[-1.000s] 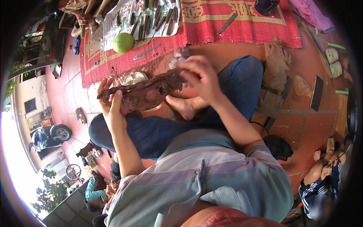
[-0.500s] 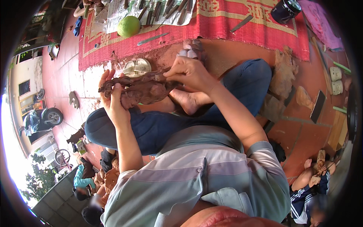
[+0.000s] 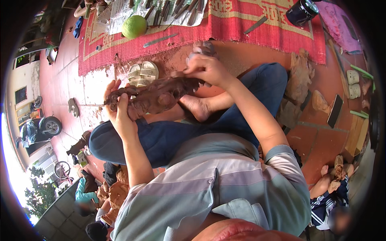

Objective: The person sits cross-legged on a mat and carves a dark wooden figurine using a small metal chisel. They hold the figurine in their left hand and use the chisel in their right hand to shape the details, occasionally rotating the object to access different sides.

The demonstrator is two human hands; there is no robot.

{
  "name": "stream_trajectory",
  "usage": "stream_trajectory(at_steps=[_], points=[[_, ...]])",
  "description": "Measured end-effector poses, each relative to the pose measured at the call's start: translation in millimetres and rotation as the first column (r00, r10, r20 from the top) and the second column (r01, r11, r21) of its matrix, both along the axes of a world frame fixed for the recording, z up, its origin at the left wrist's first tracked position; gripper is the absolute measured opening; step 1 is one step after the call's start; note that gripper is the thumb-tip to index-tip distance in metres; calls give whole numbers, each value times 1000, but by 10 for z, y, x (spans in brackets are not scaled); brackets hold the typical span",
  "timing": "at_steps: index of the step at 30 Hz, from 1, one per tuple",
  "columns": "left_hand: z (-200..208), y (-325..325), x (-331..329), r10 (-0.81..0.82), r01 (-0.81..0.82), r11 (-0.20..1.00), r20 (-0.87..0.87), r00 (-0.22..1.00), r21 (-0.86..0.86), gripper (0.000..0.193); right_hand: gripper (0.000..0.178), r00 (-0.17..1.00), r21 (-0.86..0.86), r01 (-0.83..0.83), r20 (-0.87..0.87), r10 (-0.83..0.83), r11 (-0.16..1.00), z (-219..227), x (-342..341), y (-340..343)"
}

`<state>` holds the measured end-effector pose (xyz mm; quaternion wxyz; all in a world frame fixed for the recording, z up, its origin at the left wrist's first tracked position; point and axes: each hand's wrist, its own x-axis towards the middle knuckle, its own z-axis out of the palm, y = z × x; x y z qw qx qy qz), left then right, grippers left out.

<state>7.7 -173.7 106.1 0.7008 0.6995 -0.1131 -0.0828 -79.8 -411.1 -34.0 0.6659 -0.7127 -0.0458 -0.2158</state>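
Note:
A dark brown wood carving (image 3: 159,96) with knobbly, scalloped relief lies across the space above my lap, tilted up a little toward its right end. My left hand (image 3: 120,105) grips its left end, thumb on the near side and fingers behind. At the upper right end my right hand (image 3: 207,71) is closed over the edge with bent fingers. Whether a small piece is also pinched under those fingertips, I cannot tell. Just beyond the right hand sits a greyish lumpy bundle (image 3: 204,49), partly covered by it.
Ahead lies a red patterned mat (image 3: 233,34) with several carving tools (image 3: 171,10), a green round fruit (image 3: 134,27), a loose blade (image 3: 161,39) and a dark cup (image 3: 302,12). Pale sandals (image 3: 142,73) rest behind the carving. Wood pieces (image 3: 300,78) lie at right. Other people sit at both lower sides.
My right hand has shifted slightly up and right, from pinching over the carving's top to its right end. The carving has turned slightly, its right end now more exposed. My left hand keeps its grip.

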Motion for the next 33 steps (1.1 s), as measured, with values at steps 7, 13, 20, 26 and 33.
stream_trajectory(at_steps=[7,13,20,26,33], points=[[-50,131,-55,33,-33,999,8,999,-9,45,9,933,40,268,-259,-249,963,-31,-209,-312],[-38,94,-2,28,-28,1000,12,1000,-4,45,12,924,-322,263,-186,-333,910,-533,-256,-298],[-3,38,-108,61,-62,997,-27,998,-38,46,12,950,-222,256,-120,-287,941,-32,-116,-43],[-11,22,-92,103,-104,995,39,994,11,56,13,708,-482,87,-585,-395,872,-457,-222,-680],[71,115,-29,-19,48,986,-176,984,160,66,14,880,-340,236,-321,-349,910,-406,-138,-307]])
